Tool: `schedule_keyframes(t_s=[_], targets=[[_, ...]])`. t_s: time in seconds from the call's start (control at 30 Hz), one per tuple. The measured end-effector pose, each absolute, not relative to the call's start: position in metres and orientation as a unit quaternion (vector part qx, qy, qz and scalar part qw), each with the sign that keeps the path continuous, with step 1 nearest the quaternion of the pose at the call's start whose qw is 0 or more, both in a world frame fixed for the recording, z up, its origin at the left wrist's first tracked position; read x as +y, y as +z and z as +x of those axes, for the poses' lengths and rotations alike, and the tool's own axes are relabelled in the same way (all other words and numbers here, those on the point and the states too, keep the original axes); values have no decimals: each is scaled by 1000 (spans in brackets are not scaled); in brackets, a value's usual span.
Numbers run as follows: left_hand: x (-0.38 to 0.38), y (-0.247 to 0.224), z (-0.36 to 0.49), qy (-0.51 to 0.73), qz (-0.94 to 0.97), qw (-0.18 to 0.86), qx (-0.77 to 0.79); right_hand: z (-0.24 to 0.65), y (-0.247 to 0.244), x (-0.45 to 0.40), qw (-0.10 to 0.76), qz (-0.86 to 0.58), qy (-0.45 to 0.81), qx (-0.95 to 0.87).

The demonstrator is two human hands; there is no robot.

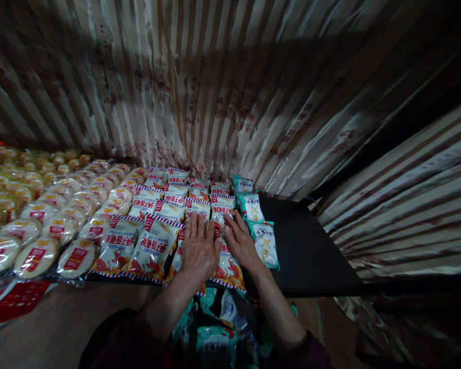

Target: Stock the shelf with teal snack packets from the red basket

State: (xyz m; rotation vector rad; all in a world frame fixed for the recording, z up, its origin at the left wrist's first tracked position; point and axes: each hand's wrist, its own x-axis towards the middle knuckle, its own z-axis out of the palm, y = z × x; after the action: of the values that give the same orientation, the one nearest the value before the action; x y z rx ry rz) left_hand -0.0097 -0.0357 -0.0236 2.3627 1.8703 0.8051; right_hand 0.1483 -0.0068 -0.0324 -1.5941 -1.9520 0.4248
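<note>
Both hands lie over the rows of white, red and orange snack bags (152, 246) on a black table. My left hand (200, 243) rests flat, fingers stretched away from me, on the bags in the front row. Beside it my right hand (243, 243) lies with its fingers extended over the neighbouring bag (228, 264). Neither hand grips anything that I can see. Just right of the right hand is a column of green-and-white snack bags (266, 241). Parts of the bags under the palms are hidden.
Round wrapped cakes (77, 258) with red labels fill the left, with yellow-wrapped items (11, 195) beyond. The black table top (311, 246) extends right. Below its front edge, more green bags (215, 343) lie between my forearms. Striped sheeting (200, 92) hangs behind and at right.
</note>
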Motion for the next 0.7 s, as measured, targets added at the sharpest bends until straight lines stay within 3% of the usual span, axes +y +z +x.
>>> schedule_keyframes(t_s=[0.47, 0.7], targets=[[-42, -13, -19, 251, 765, 13, 593, 149, -20, -33, 316, -600, 139, -722], [-46, -15, -21, 205, 768, 22, 606, 144, -37, -66, 306, -598, 167, -722]])
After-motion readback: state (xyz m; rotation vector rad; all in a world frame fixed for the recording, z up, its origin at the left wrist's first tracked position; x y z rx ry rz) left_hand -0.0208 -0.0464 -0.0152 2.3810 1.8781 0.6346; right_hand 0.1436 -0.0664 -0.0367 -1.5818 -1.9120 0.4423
